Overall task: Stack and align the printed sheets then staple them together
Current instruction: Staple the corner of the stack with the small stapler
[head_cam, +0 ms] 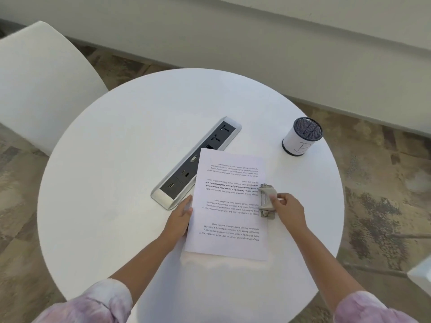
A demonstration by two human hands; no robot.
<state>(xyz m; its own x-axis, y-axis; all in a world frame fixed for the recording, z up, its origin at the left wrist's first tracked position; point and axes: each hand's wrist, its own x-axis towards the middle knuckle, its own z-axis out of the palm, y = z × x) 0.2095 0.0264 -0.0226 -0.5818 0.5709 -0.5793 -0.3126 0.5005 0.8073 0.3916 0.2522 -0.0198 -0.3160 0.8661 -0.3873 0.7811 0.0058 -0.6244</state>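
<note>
Basically stapling time: left hand (180,216) pinches the sheets (228,206), right hand (289,213) grips the stapler (267,200) on their right edge, so edges gotta stay flush.

Count: 1 paper stack (228,206) (sheet count unclear), 1 stapler (265,201), 1 mesh cup (300,138), 1 socket panel (184,178), 1 table (116,183), 1 chair (39,85), 2 hands: left hand (179,217), right hand (289,210).

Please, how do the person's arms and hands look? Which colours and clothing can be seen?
The left hand and right hand are bare, without gloves. The forearms are bare too. The left sleeve and right sleeve are loose, pushed up towards the elbows, in pale pink-lilac and white tie-dye cloth.
</note>
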